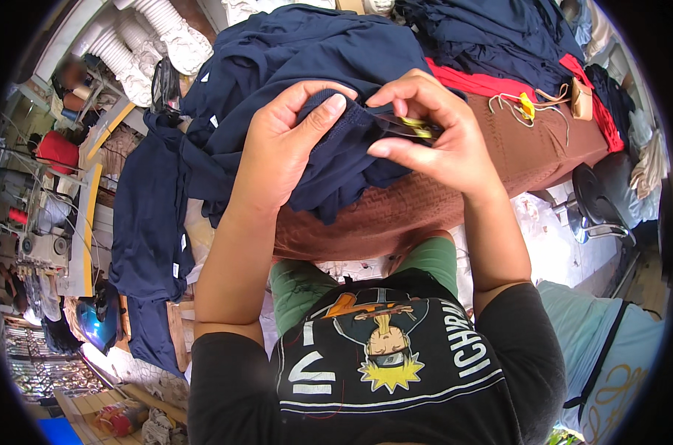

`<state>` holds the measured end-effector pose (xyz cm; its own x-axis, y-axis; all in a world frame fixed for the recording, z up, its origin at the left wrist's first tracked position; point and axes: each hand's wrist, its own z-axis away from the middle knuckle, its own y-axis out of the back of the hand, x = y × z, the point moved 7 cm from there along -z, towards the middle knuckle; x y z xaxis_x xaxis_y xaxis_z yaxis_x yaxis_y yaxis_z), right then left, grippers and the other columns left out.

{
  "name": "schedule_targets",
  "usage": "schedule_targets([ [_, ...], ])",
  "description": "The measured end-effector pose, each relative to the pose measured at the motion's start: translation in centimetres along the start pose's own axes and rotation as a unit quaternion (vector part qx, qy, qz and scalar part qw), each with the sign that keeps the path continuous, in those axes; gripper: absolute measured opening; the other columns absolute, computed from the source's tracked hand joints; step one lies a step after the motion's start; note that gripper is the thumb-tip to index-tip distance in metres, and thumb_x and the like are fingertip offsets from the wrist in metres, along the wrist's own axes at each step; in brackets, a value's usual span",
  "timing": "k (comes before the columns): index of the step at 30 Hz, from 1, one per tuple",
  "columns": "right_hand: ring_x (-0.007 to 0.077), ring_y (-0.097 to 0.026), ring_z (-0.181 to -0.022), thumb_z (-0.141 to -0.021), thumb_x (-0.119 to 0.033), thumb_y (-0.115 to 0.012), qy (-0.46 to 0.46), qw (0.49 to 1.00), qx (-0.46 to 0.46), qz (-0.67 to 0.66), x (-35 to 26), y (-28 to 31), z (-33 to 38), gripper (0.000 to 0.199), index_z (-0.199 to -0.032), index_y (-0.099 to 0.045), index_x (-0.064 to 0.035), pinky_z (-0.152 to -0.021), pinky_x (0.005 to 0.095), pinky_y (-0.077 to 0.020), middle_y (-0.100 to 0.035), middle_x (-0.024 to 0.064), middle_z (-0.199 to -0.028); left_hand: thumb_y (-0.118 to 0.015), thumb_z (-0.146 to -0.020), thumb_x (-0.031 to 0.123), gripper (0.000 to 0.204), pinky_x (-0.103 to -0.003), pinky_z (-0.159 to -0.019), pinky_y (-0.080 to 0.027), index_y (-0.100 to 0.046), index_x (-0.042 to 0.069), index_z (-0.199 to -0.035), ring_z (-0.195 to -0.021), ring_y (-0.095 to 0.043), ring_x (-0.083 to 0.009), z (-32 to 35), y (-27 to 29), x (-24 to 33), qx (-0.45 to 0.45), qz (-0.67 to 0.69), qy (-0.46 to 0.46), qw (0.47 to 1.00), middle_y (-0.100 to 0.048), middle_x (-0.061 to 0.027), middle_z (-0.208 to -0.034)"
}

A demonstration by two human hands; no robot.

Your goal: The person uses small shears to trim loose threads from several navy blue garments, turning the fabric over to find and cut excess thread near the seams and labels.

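Between my hands is the ribbed edge of a navy garment point(344, 132). My left hand point(281, 137) is closed on it, thumb pressed on top of the cloth. The rest of the garment hangs in folds onto the brown-covered surface. My right hand point(451, 133) is curled around small yellow-and-dark thread snips point(419, 129), their tip turned toward the fabric edge. Its index finger and thumb reach out on either side of the cloth, and the palm partly hides the snips.
A navy garment pile point(299, 44) lies just beyond my hands. Red cloth point(473, 80) and cords with a yellow piece point(528, 106) lie to the right on the brown cover point(396, 215). At left stands a sewing machine point(45, 248); a black stool point(599, 204) is at right.
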<state>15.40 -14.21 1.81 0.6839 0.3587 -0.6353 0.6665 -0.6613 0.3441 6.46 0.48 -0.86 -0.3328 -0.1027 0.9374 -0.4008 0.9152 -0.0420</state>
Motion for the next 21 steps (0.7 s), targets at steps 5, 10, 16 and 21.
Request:
schedule_targets([
  [5, 0.0078, -0.053, -0.070, -0.073, 0.003, -0.076, 0.045, 0.996, 0.075, 0.016, 0.3, 0.4, -0.1, 0.018, -0.088, -0.069, -0.0033, -0.063, 0.0223, -0.0430, -0.058, 0.0006, -0.078, -0.057, -0.096, 0.010, 0.017, -0.027, -0.092, -0.044, -0.063, -0.002, -0.105, -0.100, -0.060, -0.0150, 0.6, -1.0, 1.9, -0.063, -0.066, -0.096, 0.991, -0.066, -0.0091, -0.105],
  [10, 0.0093, -0.056, -0.073, -0.076, 0.002, -0.074, 0.038, 0.994, 0.093, -0.032, 0.8, -0.2, 0.2, 0.012, -0.087, -0.069, -0.0022, -0.066, 0.0227, -0.0447, -0.060, 0.0014, -0.078, -0.065, -0.088, 0.002, 0.022, -0.028, -0.094, -0.044, -0.062, -0.002, -0.109, -0.105, -0.059, -0.0151, 1.7, -2.7, 2.0, -0.051, -0.081, -0.119, 0.988, -0.064, -0.0094, -0.112],
  [16, 0.0090, -0.053, -0.074, -0.079, -0.004, -0.074, -0.094, 0.984, 0.107, -0.103, 2.9, -0.7, 0.9, 0.010, -0.087, -0.067, -0.0015, -0.066, 0.0222, -0.0427, -0.056, -0.0001, -0.076, -0.075, -0.079, 0.001, 0.033, -0.026, -0.086, -0.049, -0.065, -0.001, -0.110, -0.095, -0.061, -0.0126, 2.5, -3.0, 2.7, 0.043, -0.287, -0.175, 0.941, -0.067, -0.0044, -0.102],
  [21, 0.0131, -0.053, -0.075, -0.085, -0.010, -0.069, -0.081, 0.981, 0.171, -0.038, 1.7, -1.1, 1.8, 0.020, -0.101, -0.061, -0.0010, -0.069, 0.0268, -0.0441, -0.056, 0.0038, -0.084, -0.077, -0.077, -0.001, 0.029, -0.024, -0.081, -0.050, -0.068, 0.000, -0.105, -0.088, -0.062, -0.0103, 2.3, -1.0, -0.1, 0.125, -0.210, -0.167, 0.955, -0.068, -0.0045, -0.096],
])
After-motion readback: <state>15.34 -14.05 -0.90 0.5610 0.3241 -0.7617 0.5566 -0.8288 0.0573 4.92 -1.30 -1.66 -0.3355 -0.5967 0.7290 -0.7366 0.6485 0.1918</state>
